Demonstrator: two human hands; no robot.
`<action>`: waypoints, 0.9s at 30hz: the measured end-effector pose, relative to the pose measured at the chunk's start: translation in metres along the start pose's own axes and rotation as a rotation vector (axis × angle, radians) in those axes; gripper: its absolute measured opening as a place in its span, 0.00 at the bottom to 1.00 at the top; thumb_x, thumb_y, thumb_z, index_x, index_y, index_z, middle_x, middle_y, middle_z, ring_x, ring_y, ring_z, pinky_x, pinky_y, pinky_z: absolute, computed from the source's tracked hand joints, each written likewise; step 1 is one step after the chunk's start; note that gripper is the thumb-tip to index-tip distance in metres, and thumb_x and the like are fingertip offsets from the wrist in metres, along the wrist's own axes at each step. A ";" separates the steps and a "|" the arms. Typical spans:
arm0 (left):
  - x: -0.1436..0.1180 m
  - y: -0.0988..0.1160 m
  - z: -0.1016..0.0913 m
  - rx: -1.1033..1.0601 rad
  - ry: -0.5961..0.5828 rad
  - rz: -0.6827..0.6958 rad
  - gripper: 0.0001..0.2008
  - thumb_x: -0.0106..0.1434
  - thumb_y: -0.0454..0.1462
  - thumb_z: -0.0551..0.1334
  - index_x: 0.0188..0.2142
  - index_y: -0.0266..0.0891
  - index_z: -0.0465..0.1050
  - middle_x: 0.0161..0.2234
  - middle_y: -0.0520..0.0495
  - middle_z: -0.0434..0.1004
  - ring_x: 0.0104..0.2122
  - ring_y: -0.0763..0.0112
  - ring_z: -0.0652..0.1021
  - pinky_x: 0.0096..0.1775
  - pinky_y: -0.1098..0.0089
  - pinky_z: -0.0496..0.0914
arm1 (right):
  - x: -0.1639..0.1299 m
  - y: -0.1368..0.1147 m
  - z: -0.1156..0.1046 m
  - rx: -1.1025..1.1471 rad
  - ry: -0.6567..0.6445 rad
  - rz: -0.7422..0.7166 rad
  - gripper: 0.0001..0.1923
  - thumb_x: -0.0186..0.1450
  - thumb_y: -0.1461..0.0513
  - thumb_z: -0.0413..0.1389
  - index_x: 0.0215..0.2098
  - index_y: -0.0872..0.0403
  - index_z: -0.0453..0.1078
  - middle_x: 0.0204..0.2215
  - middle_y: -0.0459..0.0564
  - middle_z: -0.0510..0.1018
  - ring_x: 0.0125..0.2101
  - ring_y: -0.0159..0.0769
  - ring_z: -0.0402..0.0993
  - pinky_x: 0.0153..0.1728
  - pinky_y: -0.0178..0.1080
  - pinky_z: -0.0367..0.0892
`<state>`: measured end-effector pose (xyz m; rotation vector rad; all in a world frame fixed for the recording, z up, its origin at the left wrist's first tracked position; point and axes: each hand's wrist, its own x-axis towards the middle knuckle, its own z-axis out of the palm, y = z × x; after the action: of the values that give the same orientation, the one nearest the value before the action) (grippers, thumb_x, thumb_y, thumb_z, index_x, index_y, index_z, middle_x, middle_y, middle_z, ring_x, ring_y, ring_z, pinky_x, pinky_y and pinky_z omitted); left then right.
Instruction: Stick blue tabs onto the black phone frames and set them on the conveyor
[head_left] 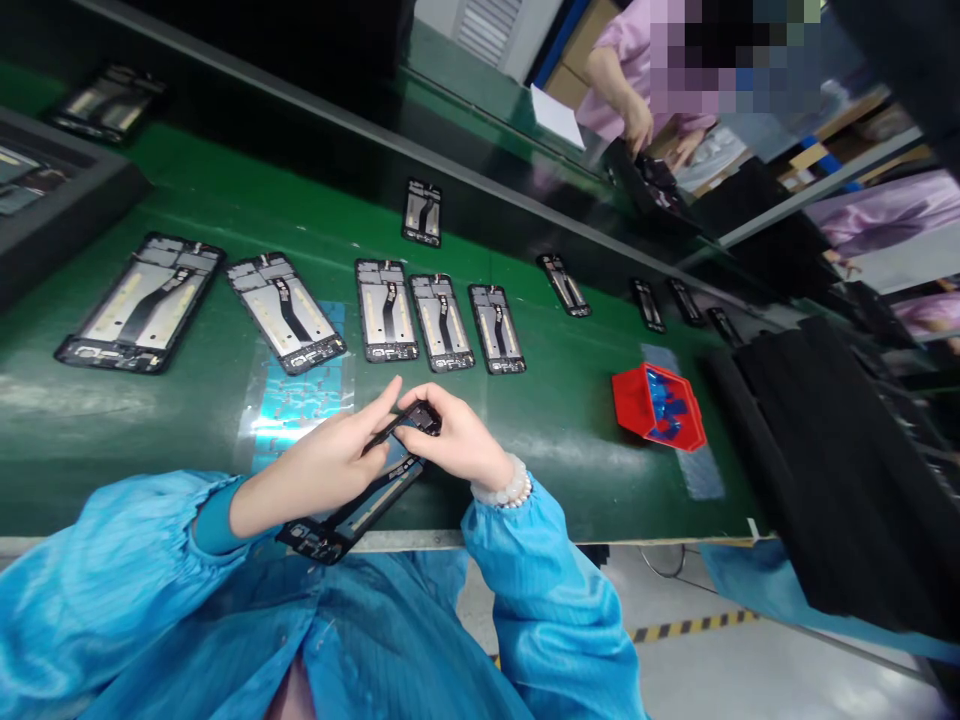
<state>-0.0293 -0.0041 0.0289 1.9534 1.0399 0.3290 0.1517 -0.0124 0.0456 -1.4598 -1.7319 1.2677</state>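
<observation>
A green surface (187,420) stretched across the view, carrying a row of phone frames (386,310) (backs up). At its near edge the left hand (330,465) and the right hand (457,440) each held a grip clenched on one phone frame (360,505), its long axis running from lower left to upper right, upper end between the fingertips. Farther right sat a red bin (656,405).

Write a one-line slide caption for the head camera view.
Both hands, left hand and right hand, hold a phone frame above a green belt lined with more frames, beside a red bin.
</observation>
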 end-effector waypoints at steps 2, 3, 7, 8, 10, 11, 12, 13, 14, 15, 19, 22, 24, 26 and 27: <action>0.000 0.002 0.000 0.021 0.006 -0.001 0.36 0.61 0.40 0.47 0.67 0.30 0.42 0.43 0.38 0.80 0.28 0.64 0.78 0.30 0.69 0.70 | 0.001 0.001 0.002 0.013 -0.002 0.014 0.12 0.54 0.61 0.55 0.37 0.54 0.65 0.30 0.43 0.70 0.31 0.30 0.66 0.35 0.35 0.63; -0.001 0.002 0.000 0.034 0.012 0.002 0.36 0.61 0.40 0.47 0.67 0.30 0.43 0.43 0.38 0.80 0.27 0.63 0.78 0.29 0.69 0.69 | 0.001 0.001 0.003 0.019 -0.002 0.024 0.12 0.54 0.61 0.54 0.37 0.54 0.65 0.29 0.42 0.70 0.30 0.30 0.66 0.34 0.34 0.63; -0.002 0.003 0.001 0.068 0.034 0.025 0.34 0.61 0.40 0.46 0.66 0.28 0.47 0.40 0.37 0.81 0.26 0.61 0.78 0.27 0.69 0.69 | 0.002 0.000 0.007 0.002 0.005 0.062 0.10 0.52 0.63 0.54 0.34 0.53 0.64 0.26 0.40 0.68 0.28 0.29 0.64 0.32 0.33 0.61; -0.002 0.002 0.001 0.064 0.036 0.032 0.34 0.61 0.40 0.46 0.66 0.28 0.47 0.39 0.37 0.81 0.27 0.61 0.79 0.27 0.69 0.69 | 0.002 -0.001 0.008 -0.013 0.007 0.067 0.10 0.52 0.63 0.54 0.34 0.53 0.64 0.26 0.40 0.67 0.28 0.29 0.63 0.32 0.33 0.61; -0.002 0.000 0.002 0.048 0.038 0.041 0.35 0.61 0.39 0.47 0.66 0.27 0.47 0.40 0.36 0.81 0.27 0.62 0.79 0.28 0.69 0.69 | 0.002 -0.002 0.009 -0.048 0.011 0.075 0.09 0.52 0.63 0.53 0.33 0.53 0.64 0.26 0.39 0.67 0.27 0.29 0.63 0.32 0.34 0.61; -0.002 -0.001 0.003 0.036 0.039 0.041 0.35 0.60 0.39 0.47 0.66 0.28 0.47 0.42 0.36 0.80 0.27 0.63 0.79 0.28 0.69 0.70 | 0.003 -0.002 0.010 -0.071 0.017 0.076 0.09 0.52 0.63 0.53 0.34 0.53 0.64 0.26 0.39 0.67 0.27 0.29 0.64 0.32 0.34 0.61; -0.002 -0.001 0.003 0.022 0.042 0.040 0.35 0.60 0.39 0.48 0.66 0.28 0.47 0.44 0.35 0.80 0.28 0.63 0.79 0.29 0.69 0.70 | 0.003 -0.002 0.010 -0.097 0.020 0.077 0.10 0.52 0.63 0.53 0.34 0.53 0.65 0.26 0.40 0.68 0.27 0.30 0.64 0.32 0.35 0.61; -0.001 -0.002 0.004 0.001 0.047 0.036 0.35 0.60 0.40 0.48 0.66 0.29 0.47 0.45 0.36 0.79 0.29 0.63 0.79 0.30 0.69 0.71 | 0.002 -0.002 0.009 -0.117 0.023 0.075 0.10 0.53 0.64 0.53 0.35 0.54 0.65 0.27 0.40 0.68 0.28 0.30 0.65 0.32 0.35 0.62; -0.001 -0.003 0.004 -0.028 0.053 0.030 0.35 0.60 0.40 0.49 0.66 0.29 0.47 0.47 0.36 0.78 0.32 0.63 0.80 0.32 0.69 0.71 | 0.001 -0.001 0.009 -0.129 0.027 0.067 0.11 0.53 0.64 0.53 0.37 0.54 0.66 0.28 0.41 0.70 0.28 0.31 0.67 0.33 0.35 0.63; -0.001 -0.003 0.005 -0.066 0.055 0.025 0.35 0.60 0.40 0.49 0.66 0.30 0.47 0.48 0.37 0.77 0.35 0.63 0.80 0.34 0.69 0.72 | -0.001 -0.001 0.009 -0.137 0.038 0.046 0.13 0.54 0.65 0.52 0.39 0.54 0.66 0.29 0.42 0.71 0.29 0.31 0.68 0.34 0.36 0.65; 0.002 -0.006 0.007 -0.255 0.066 -0.010 0.37 0.60 0.40 0.51 0.66 0.30 0.43 0.50 0.40 0.77 0.44 0.63 0.78 0.44 0.67 0.71 | -0.016 0.000 0.016 -0.290 0.370 -0.163 0.17 0.59 0.68 0.50 0.46 0.55 0.67 0.41 0.52 0.73 0.41 0.35 0.70 0.45 0.40 0.66; 0.003 -0.008 0.009 -0.315 0.107 -0.027 0.37 0.61 0.42 0.53 0.67 0.32 0.43 0.48 0.41 0.78 0.44 0.63 0.78 0.44 0.66 0.72 | -0.028 -0.002 0.028 -0.535 0.644 -0.278 0.10 0.64 0.66 0.52 0.42 0.54 0.71 0.37 0.52 0.74 0.41 0.36 0.68 0.44 0.40 0.65; 0.003 -0.008 0.010 -0.313 0.122 -0.016 0.37 0.61 0.42 0.53 0.67 0.33 0.43 0.47 0.41 0.78 0.45 0.63 0.78 0.44 0.66 0.72 | -0.032 -0.004 0.038 -0.666 0.664 -0.312 0.06 0.65 0.64 0.53 0.38 0.53 0.73 0.33 0.49 0.75 0.37 0.35 0.67 0.39 0.39 0.63; 0.002 -0.006 0.010 -0.270 0.128 -0.022 0.36 0.61 0.42 0.52 0.66 0.33 0.44 0.46 0.40 0.78 0.44 0.62 0.78 0.44 0.65 0.72 | -0.031 -0.006 0.046 -0.765 0.671 -0.333 0.05 0.65 0.64 0.54 0.35 0.52 0.73 0.32 0.48 0.76 0.35 0.35 0.66 0.36 0.38 0.61; 0.001 -0.005 0.010 -0.237 0.129 -0.034 0.36 0.61 0.43 0.52 0.66 0.32 0.45 0.45 0.40 0.79 0.44 0.60 0.79 0.43 0.64 0.73 | -0.029 -0.007 0.048 -0.803 0.688 -0.336 0.05 0.65 0.64 0.55 0.34 0.52 0.73 0.31 0.47 0.76 0.35 0.35 0.65 0.36 0.38 0.59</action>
<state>-0.0255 -0.0079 0.0191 1.7189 1.0635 0.5404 0.1151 -0.0552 0.0365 -1.6242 -1.9142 -0.1727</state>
